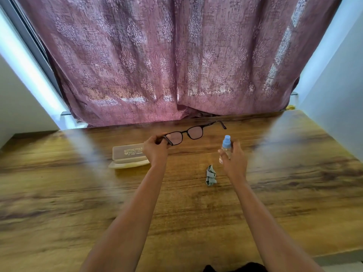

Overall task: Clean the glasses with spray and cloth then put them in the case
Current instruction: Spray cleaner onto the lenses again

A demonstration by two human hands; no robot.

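From here I cannot read the pale lettering on the open translucent beige plastic glasses case [128, 154]; it is too small and upside down. My left hand [156, 149] covers the case's right end and hides the near temple tip of the black-framed glasses [191, 132]. Right of the case, my right hand [233, 160] hides most of the clear spray bottle with the blue cap [225, 147], so its liquid level is unclear. Both my forearms are cut off by the bottom edge.
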